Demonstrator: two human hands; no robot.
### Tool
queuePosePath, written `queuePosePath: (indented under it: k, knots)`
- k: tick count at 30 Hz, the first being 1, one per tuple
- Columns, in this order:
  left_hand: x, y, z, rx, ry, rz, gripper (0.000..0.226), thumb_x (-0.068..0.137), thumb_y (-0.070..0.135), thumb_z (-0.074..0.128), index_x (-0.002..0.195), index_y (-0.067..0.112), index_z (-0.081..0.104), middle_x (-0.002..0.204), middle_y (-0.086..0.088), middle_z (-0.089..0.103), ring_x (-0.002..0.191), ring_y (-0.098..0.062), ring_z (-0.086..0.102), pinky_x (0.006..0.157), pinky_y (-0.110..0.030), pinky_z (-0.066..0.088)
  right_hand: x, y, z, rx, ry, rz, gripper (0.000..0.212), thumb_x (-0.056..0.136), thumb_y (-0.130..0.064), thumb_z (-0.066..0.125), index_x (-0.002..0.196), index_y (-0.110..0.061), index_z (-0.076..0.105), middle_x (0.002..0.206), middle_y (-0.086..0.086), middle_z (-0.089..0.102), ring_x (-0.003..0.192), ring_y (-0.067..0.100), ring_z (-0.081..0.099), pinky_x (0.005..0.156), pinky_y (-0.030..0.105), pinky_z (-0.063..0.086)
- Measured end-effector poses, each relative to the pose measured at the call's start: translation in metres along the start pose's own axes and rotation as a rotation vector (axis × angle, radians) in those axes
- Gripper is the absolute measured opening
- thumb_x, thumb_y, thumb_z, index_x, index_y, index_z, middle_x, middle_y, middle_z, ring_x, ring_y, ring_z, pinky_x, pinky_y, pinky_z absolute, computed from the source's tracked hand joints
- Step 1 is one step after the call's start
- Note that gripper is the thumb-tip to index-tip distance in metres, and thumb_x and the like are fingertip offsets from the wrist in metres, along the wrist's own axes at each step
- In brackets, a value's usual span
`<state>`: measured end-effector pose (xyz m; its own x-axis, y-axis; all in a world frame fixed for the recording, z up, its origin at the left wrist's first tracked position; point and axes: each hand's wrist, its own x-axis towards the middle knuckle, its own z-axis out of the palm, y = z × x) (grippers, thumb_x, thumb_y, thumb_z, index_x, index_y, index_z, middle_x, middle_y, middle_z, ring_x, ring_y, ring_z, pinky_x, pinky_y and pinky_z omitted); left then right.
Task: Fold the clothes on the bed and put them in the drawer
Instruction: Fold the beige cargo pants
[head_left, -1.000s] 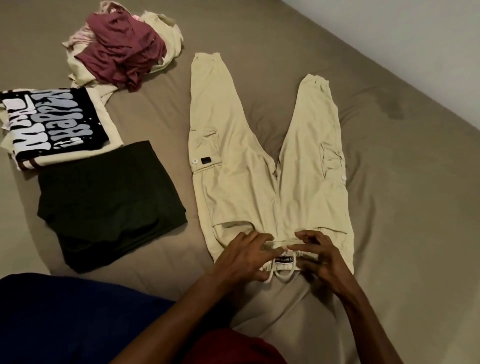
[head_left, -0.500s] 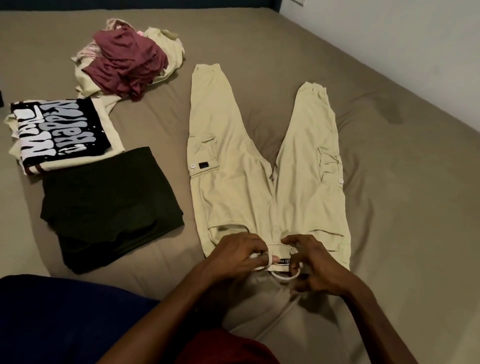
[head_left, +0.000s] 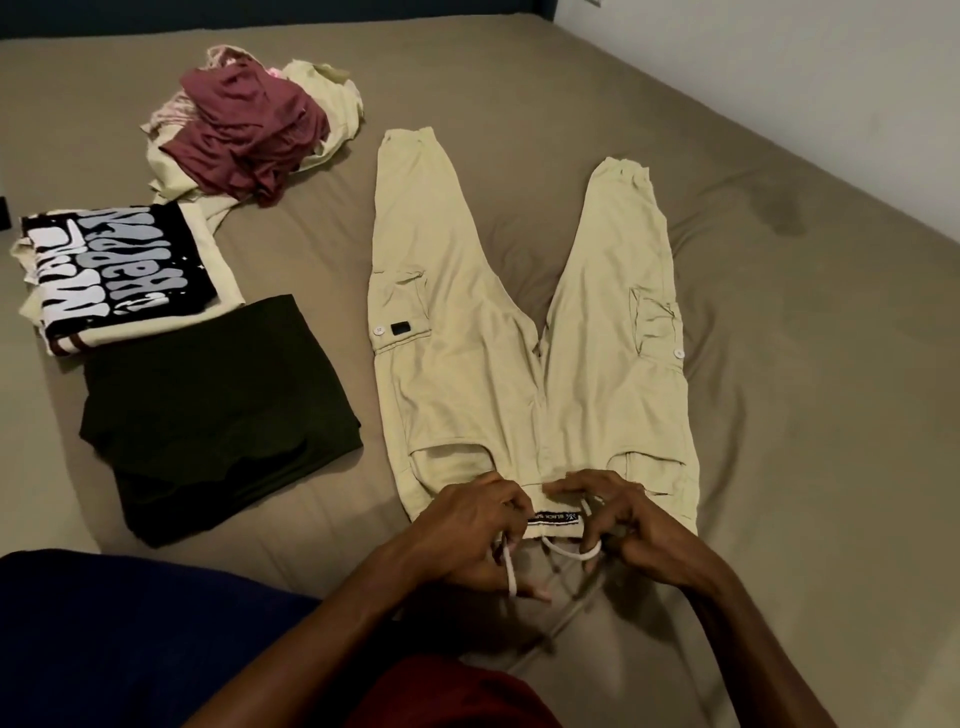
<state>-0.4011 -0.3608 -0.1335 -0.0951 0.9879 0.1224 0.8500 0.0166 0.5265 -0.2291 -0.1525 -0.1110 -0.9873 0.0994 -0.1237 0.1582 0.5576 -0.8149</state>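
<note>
Across the brown-sheeted bed (head_left: 779, 364), cream cargo trousers (head_left: 467, 374) lie flat, legs spread away from the person. Left of them sit a folded dark green garment (head_left: 218, 405), a folded black-print shirt (head_left: 119, 270) and a crumpled heap of unfolded clothes (head_left: 244, 130). At the waistband, the left hand (head_left: 467, 530) pinches one end of the white drawstring (head_left: 566, 551); the right hand (head_left: 639, 525) curls round its loop. Since half a second ago, the left hand has drawn the cord end nearer the person.
</note>
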Motion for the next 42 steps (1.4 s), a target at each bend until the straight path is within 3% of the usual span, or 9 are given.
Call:
queuePosePath:
  k: [5,9,16,21,25,28,33,37,42]
  knots:
    - [0.010,0.005,-0.018,-0.595,0.013,-0.385,0.066,0.094,0.077,0.036,0.077,0.024,0.071,0.095,0.010,0.075,0.092,-0.007,0.069,0.086,-0.041,0.055,-0.003,-0.005,-0.005,0.411,-0.026,-0.035,0.011,0.080,0.005,0.077,0.072,-0.003,0.080,0.138,0.013,0.065,0.143,0.029,0.046,0.117,0.047,0.037]
    - [0.021,-0.013,-0.025,-0.932,-0.076,-0.529,0.025,0.100,0.028,0.057,0.087,0.016,0.076,0.104,-0.007,0.078,0.114,-0.025,0.070,0.091,-0.058,0.054,0.000,0.010,-0.005,0.691,0.093,-0.010,0.017,0.070,0.014,0.069,0.060,0.001,0.064,0.107,0.024,0.067,0.111,0.040,0.060,0.097,0.047,0.047]
    - [0.002,-0.010,-0.044,-0.046,-0.087,-0.159,0.023,0.075,0.009,0.073,0.073,0.031,0.067,0.112,0.014,0.068,0.107,-0.008,0.060,0.083,-0.039,0.054,0.016,0.016,0.000,0.583,0.438,0.085,0.044,0.071,0.024,0.073,0.063,-0.010,0.047,0.071,0.019,0.048,0.071,0.032,0.046,0.065,0.026,0.053]
    - [-0.027,-0.011,-0.029,0.446,-0.158,0.113,0.030,0.083,0.045,0.069,0.103,0.024,0.069,0.139,-0.003,0.057,0.124,-0.021,0.052,0.078,-0.036,0.056,0.027,0.012,0.009,0.449,0.749,0.146,0.049,0.098,-0.031,0.061,0.064,0.003,0.055,0.059,0.029,0.050,0.062,0.031,0.062,0.099,0.047,0.055]
    - [-0.044,-0.014,-0.009,0.460,0.007,0.197,0.043,0.103,0.059,0.047,0.116,0.029,0.074,0.149,-0.010,0.053,0.135,-0.024,0.046,0.084,-0.036,0.057,0.034,-0.002,0.006,0.679,0.607,0.328,0.062,0.093,-0.057,0.051,0.064,-0.004,0.064,0.068,0.023,0.064,0.049,0.031,0.059,0.067,0.037,0.054]
    - [-0.042,-0.005,-0.005,0.253,0.196,0.199,0.032,0.105,0.042,0.055,0.113,0.020,0.077,0.142,-0.007,0.060,0.131,-0.022,0.054,0.097,-0.033,0.052,0.041,-0.007,-0.004,0.621,0.537,0.461,0.071,0.102,-0.059,0.046,0.074,0.004,0.063,0.074,0.027,0.069,0.050,0.031,0.062,0.057,0.032,0.049]
    - [-0.019,0.025,-0.027,-0.394,0.328,-0.013,0.023,0.106,0.020,0.054,0.120,0.018,0.073,0.103,0.006,0.075,0.093,-0.015,0.070,0.081,-0.039,0.054,0.051,-0.001,-0.016,0.652,0.498,0.622,0.072,0.098,-0.067,0.048,0.077,-0.001,0.066,0.080,0.029,0.072,0.052,0.028,0.064,0.056,0.031,0.048]
    - [0.009,0.034,-0.043,-1.015,0.325,-0.204,0.032,0.109,0.015,0.044,0.135,0.010,0.063,0.098,-0.020,0.075,0.094,-0.038,0.073,0.090,-0.050,0.058,0.056,0.006,-0.015,0.704,0.483,0.724,0.079,0.097,-0.073,0.043,0.071,-0.002,0.065,0.073,0.026,0.070,0.048,0.029,0.062,0.044,0.026,0.045]
    - [0.067,0.001,-0.048,-0.998,0.376,-0.757,0.014,0.100,0.015,0.060,0.108,0.004,0.066,0.081,-0.018,0.076,0.071,-0.035,0.074,0.068,-0.036,0.056,0.059,0.008,-0.015,0.719,0.504,0.760,0.068,0.098,-0.065,0.050,0.076,-0.002,0.066,0.072,0.024,0.071,0.049,0.029,0.063,0.039,0.024,0.043]
